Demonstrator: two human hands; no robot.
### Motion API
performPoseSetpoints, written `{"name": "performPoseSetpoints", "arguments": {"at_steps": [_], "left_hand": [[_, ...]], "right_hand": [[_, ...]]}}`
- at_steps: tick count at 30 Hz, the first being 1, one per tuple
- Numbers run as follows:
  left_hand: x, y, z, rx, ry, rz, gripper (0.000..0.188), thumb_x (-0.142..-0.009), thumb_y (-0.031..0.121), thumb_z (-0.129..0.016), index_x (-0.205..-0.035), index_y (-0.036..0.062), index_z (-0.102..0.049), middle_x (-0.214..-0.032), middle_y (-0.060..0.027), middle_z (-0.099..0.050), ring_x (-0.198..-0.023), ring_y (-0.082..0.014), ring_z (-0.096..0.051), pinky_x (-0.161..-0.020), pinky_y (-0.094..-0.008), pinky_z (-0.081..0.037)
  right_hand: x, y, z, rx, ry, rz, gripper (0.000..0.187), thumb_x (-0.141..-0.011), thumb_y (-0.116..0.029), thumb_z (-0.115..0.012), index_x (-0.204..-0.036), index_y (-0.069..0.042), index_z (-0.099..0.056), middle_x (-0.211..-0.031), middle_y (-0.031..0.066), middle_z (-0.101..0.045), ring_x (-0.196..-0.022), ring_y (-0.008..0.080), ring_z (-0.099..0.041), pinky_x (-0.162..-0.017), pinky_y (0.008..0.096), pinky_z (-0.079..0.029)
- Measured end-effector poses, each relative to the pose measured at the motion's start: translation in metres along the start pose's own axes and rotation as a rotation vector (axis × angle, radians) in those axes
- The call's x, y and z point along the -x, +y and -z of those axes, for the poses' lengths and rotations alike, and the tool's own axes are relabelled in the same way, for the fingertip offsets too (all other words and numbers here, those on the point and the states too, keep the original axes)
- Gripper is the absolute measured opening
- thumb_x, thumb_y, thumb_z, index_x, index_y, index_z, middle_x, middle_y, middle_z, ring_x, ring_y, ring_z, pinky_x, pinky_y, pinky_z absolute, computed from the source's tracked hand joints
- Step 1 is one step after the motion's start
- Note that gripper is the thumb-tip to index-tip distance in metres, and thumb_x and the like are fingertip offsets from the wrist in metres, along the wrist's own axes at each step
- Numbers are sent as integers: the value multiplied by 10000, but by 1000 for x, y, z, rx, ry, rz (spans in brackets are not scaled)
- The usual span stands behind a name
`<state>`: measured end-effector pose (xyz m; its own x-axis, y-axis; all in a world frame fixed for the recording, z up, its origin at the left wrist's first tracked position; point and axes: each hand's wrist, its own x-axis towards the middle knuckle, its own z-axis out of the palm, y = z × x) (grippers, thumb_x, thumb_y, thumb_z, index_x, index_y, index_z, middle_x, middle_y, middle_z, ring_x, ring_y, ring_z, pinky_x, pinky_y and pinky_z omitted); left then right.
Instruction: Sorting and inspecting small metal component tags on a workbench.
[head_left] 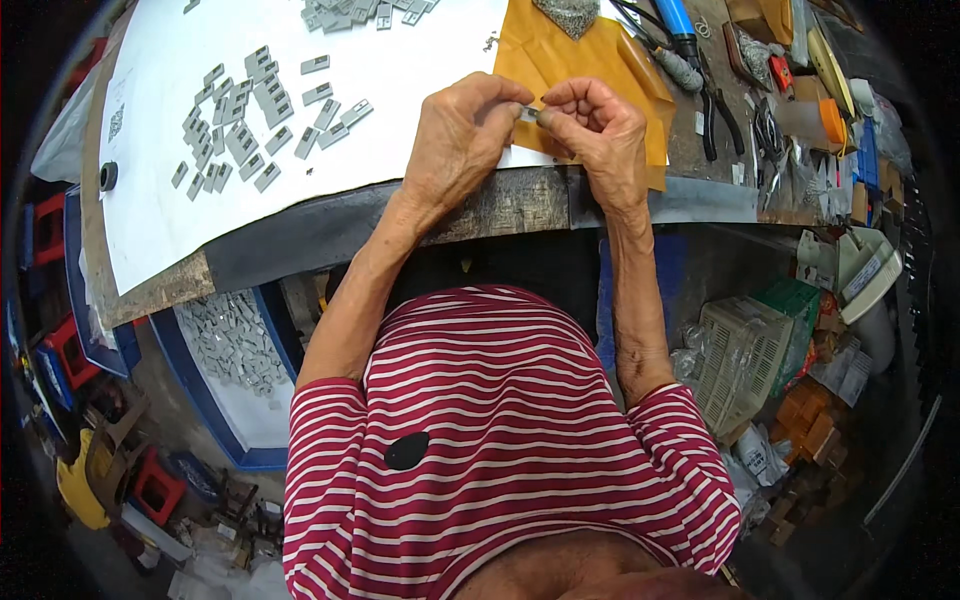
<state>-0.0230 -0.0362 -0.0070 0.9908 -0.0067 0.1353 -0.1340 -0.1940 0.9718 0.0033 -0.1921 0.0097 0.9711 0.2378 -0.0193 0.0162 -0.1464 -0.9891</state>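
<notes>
My left hand (462, 135) and my right hand (603, 132) meet over the table's front part. Between their fingertips is a small grey rectangular piece (529, 114), partly covered by the fingers. The left thumb and forefinger pinch one end, and the right thumb and forefinger close on the other. Beneath the hands lies an orange-brown paper sheet (521, 45) on the white covering (385, 75). Left of my hands, many similar grey pieces (240, 140) are spread in loose rows, with another heap (350, 14) farther back.
A pile of tiny metal parts (570, 14) rests on the brown sheet. Black-handled pliers (712, 125) and a blue-handled tool (676, 18) lie to the right. Below the table's left side stands a blue tray (205, 400) of grey pieces; a pale crate (742, 350) is at right.
</notes>
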Motion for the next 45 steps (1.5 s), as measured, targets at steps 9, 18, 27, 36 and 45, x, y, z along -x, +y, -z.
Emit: {"name": "performPoseSetpoints", "arguments": {"at_steps": [9,18,27,36,45], "left_hand": [[0,4,1,66,-58,10,167,-822,42,-505,-918,-42,-612,-658,-87,-591,-557,-111,-556,-516,-233,-467],[0,3,5,147,-122,89,184,-823,72,-552,-976,-7,-616,-672,-28,-592,-601,-68,-552,-566,-180,-467],[0,2,6,189,-142,120,168,-825,69,-544,-957,1,-621,-635,-19,-582,-568,-61,-541,-520,-164,-440],[-2,4,6,366,-160,199,174,-826,73,-542,-963,-18,-599,-622,-25,-566,-556,-69,-531,-535,-176,-439],[-1,4,3,218,-209,123,208,-838,108,-546,-1000,-14,-587,-665,-25,-579,-601,-73,-544,-566,-189,-454]], "right_hand": [[-1,2,6,12,-61,-31,162,-737,-19,-631,-881,24,-572,-690,11,-568,-584,48,-532,-513,167,-444],[-1,2,11,-67,-150,-88,147,-753,-22,-630,-881,17,-570,-699,20,-575,-585,51,-540,-505,164,-439],[-2,0,11,-73,-226,-119,117,-772,-34,-611,-869,18,-572,-680,21,-568,-540,52,-510,-471,168,-410],[2,0,3,-193,-120,-154,72,-761,-25,-582,-810,27,-575,-609,24,-549,-468,51,-476,-406,169,-362],[-1,7,10,-241,-90,-163,71,-757,-36,-575,-789,28,-580,-577,18,-541,-455,44,-472,-400,160,-355]]}}
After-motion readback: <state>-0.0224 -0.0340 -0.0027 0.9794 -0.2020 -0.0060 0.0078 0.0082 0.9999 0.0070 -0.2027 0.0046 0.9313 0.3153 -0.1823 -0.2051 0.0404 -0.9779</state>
